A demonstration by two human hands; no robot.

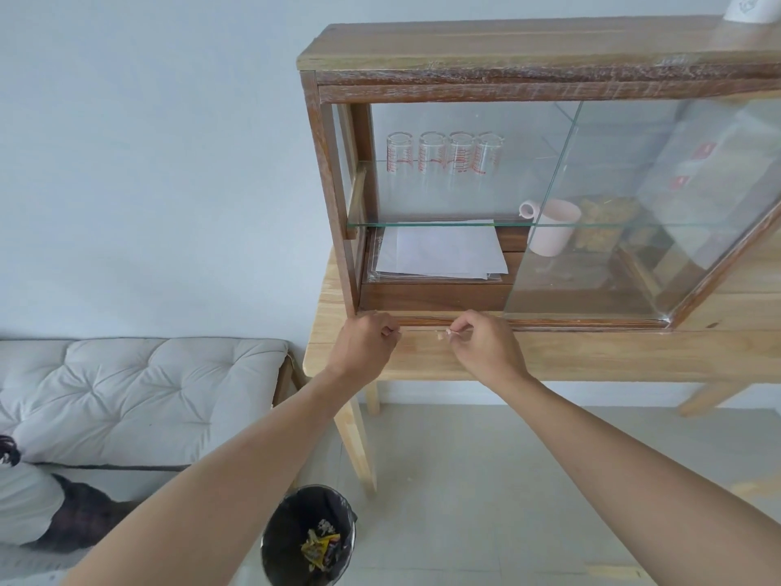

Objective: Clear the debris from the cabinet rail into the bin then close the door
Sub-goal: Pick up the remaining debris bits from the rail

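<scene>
Pinched between thumb and forefinger of my right hand (486,344) is a small pale scrap of debris (441,334), held just above the cabinet rail (427,321) at the front of the open left half of the cabinet (507,69). My left hand (365,346) sits curled at the rail's left end, fingers closed in a loose fist; whether it grips a scrap of its own I cannot tell from this angle. I judge the bits featherlight and crumbly, so a gentle fingertip pinch suits them, since squeezing could break them back into the groove. Any pieces left in the track are too small for me to make out. Below on the floor, between my forearms, stands the bin (270,543) with wrappers already inside, so the carry is a short drop downward. The glass door (634,205) is slid to the right, leaving the left side open; it is fragile and slick, and I would push it by its near edge with flat fingers.
</scene>
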